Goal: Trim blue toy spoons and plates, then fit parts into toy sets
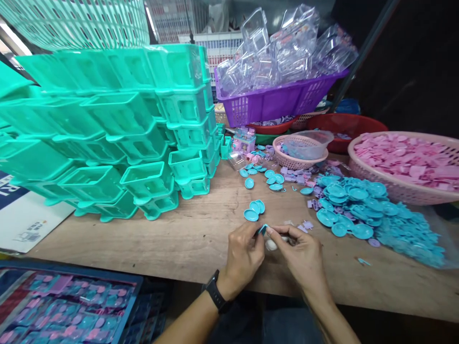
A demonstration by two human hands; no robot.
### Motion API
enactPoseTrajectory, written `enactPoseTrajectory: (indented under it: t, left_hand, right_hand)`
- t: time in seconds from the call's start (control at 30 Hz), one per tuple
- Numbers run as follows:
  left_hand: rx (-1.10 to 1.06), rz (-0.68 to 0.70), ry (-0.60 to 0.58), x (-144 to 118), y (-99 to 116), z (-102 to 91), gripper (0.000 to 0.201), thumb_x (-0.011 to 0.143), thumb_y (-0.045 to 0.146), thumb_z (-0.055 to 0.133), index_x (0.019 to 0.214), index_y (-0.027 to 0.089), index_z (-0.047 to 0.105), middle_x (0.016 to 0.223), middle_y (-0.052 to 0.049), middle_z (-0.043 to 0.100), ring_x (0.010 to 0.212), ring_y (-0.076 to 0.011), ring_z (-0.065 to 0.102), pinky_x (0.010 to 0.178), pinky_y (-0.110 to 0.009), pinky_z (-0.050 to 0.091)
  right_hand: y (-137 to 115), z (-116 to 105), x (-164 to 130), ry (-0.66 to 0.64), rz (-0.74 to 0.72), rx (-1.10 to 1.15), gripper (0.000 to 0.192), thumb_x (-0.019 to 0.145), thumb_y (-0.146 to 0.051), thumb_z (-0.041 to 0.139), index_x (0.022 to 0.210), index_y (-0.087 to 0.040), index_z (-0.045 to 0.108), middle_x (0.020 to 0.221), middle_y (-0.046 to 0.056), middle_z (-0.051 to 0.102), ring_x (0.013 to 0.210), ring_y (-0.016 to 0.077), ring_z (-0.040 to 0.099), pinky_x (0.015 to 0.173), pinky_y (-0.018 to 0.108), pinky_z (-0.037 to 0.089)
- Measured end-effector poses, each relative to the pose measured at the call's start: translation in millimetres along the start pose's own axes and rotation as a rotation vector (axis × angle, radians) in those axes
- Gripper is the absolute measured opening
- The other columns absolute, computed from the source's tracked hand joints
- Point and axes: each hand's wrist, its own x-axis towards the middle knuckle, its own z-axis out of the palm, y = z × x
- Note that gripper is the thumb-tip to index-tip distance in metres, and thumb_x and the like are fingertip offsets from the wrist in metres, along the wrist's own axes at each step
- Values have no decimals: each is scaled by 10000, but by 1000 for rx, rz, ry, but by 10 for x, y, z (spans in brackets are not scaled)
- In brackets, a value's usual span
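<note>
My left hand (244, 258), with a black watch on its wrist, pinches a small blue plastic piece (263, 229) between thumb and fingers. From the other side my right hand (301, 255) grips the same piece at its edge. Much of the piece is covered by my fingers, so its exact kind cannot be made out. Just beyond my hands lie a few blue toy dishes (251, 215), close together. Under the right hand's fingers sits a whitish item (271, 245), partly hidden. Small lilac parts (304, 226) are scattered to the right of it.
Stacked green plastic bins (143, 184) fill the left. A heap of blue dishes and parts (358, 205) lies right, near a basket of pink pieces (412, 162). A purple basket (279, 102) of clear packaging stands behind. Packed toy sets (71, 306) sit lower left, below the wooden tabletop (172, 243).
</note>
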Motion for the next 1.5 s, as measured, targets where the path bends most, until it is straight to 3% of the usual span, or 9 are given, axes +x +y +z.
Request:
enactPoseTrajectory:
  t: [0.27,0.53,0.63,0.8,0.93,1.07,1.23,1.33,1.5]
  left_hand:
    - [80,231,-6,34,-50,84,258,870,11,494,933,174,683,783,-51,716,697,-178,695,634,-245,520]
    - [-18,106,-99,-62,-2,200,208,933,102,533,1043,200,680,881,-45,740,763,-172,714,684,-244,548]
    - [-17,111,-93,-16,-91,188,288,937,215,620,1224,205,642,1035,-70,754,842,-191,721,764,-281,572]
    - [239,-20,-30,300,-381,16,229,933,221,590,1137,182,687,1038,-108,727,969,-271,678,876,-400,554]
    - [367,-272,-268,512,-442,-100,378,868,248,680,1233,152,661,1150,-141,673,1095,-298,640,949,-416,519]
    - [434,-361,-409,599,-387,-45,322,847,263,705,1162,193,700,1198,-128,651,1155,-309,605,942,-403,482]
    - [346,-375,-393,557,-388,-43,143,819,87,615,864,158,731,895,-87,722,890,-243,661,777,-320,460]
    - [145,-417,-298,488,-395,-134,199,800,59,564,852,161,727,792,-44,734,749,-194,660,699,-280,444]
    - [-109,-449,-222,373,-338,-233,194,805,143,553,825,156,746,812,-49,766,750,-186,684,691,-258,478]
  right_hand:
    - [-50,-112,81,-106,14,35,232,775,-420,701,720,-213,789,697,46,763,628,198,680,593,282,499]
    - [133,-201,145,-181,57,13,268,781,-446,676,721,-201,766,697,50,754,624,198,675,583,281,505]
    - [203,-529,439,-38,13,-94,325,759,-517,660,713,-209,752,705,59,757,651,222,688,613,307,512]
    - [273,-1555,1224,532,-144,-532,392,779,-590,621,741,-219,743,638,101,705,643,288,648,606,372,431]
    - [460,-2014,1679,538,-369,-772,340,819,-552,637,581,-310,625,440,29,468,572,282,564,632,391,378]
    - [467,-1606,1536,425,-412,-793,292,911,-472,553,765,-298,735,686,101,675,758,325,665,702,440,455]
    - [358,-627,1221,-29,-308,-779,238,864,-344,592,901,-248,806,917,77,779,815,253,713,734,350,517]
    - [389,-335,1329,-40,-246,-914,284,887,-226,541,972,-205,811,1010,123,772,965,277,702,841,369,491]
    - [500,-174,1593,-32,-196,-974,257,882,-204,562,911,-184,817,990,168,768,1000,331,681,856,434,444]
